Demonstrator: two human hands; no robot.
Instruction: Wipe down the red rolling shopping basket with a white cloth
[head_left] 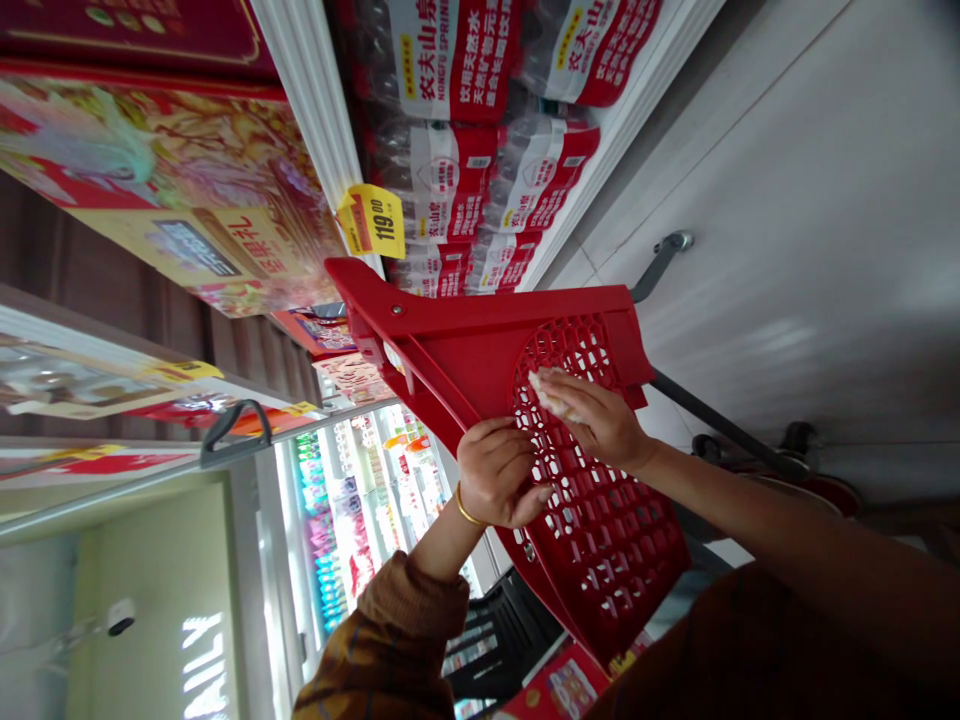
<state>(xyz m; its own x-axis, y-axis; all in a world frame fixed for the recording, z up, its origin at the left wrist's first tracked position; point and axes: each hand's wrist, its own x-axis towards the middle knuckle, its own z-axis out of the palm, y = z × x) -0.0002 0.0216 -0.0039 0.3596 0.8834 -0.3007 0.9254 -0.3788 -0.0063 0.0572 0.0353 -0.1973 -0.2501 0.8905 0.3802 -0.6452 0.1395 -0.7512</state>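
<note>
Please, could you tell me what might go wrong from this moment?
The crumpled white wipe in the right hand could snag in the holes of the perforated panel. The red shopping cart might roll, since it has a caster. The gold-coloured bangle above the left hand may scrape the cart.

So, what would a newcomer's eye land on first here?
First, the big red basket in mid-picture, with the left hand at its edge and the right hand holding a white wad against its latticed side. Next, the red-labelled bottles at the picture's top, and the yellow price tag reading 119.00 near the basket's upper-left corner.
</note>
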